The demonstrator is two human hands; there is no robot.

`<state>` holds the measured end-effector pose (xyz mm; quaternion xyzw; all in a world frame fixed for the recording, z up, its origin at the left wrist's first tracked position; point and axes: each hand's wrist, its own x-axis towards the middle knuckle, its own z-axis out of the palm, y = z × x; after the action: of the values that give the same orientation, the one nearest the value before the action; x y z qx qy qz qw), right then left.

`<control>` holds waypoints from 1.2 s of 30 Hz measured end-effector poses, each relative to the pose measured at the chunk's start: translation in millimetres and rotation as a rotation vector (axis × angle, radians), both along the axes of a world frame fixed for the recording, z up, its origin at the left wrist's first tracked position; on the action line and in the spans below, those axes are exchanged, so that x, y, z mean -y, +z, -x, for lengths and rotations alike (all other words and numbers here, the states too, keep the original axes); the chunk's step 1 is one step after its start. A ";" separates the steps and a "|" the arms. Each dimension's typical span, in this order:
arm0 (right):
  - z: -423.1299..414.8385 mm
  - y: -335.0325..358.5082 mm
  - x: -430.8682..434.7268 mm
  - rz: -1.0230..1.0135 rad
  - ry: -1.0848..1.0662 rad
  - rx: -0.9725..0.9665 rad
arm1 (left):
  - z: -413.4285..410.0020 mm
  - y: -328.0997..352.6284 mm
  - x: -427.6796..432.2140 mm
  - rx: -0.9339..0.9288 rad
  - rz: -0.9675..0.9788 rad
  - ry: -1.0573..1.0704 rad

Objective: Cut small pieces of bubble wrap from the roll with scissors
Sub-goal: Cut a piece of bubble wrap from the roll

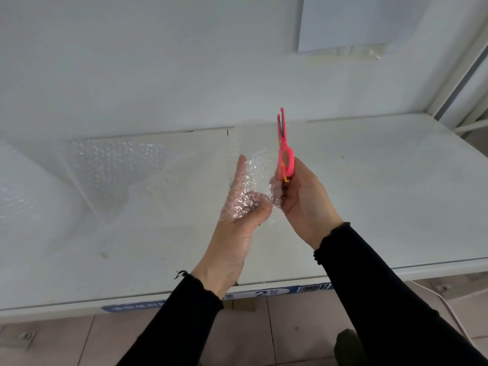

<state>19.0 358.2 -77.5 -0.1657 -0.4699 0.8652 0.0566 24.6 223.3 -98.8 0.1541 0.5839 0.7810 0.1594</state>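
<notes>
A large roll of clear bubble wrap (29,191) lies at the left of the white table, and its loose sheet (116,165) runs rightward across the top. My left hand (237,215) pinches the sheet's raised right end between thumb and fingers; the wrap drapes over the palm. Just to its right, my right hand (303,204) grips pink scissors (284,149), blades pointing up and away, slightly apart, along the sheet's right edge. The lower handle loop is hidden by my fingers.
The white table (369,194) has a front edge with a blue label strip (264,293). A white wall stands behind it, with a paper sheet (356,22) on it at top right. A metal frame (462,75) stands at far right. Tiled floor lies below.
</notes>
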 end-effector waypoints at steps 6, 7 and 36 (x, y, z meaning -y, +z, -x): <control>3.1 -6.0 -3.6 -0.028 0.005 0.037 | 4.0 -2.5 2.2 0.040 -0.005 0.017; 3.6 -7.1 -5.0 -0.019 0.007 0.044 | 5.6 -4.0 2.3 0.050 -0.012 0.019; -35.2 -30.7 -13.6 -1.632 0.105 -0.080 | 46.4 -9.4 32.5 -0.171 0.471 0.269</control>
<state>54.2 371.8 -108.2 -0.0193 -0.9565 0.2575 0.1355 -21.8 190.7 -108.2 0.0991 0.7757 0.6223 0.0357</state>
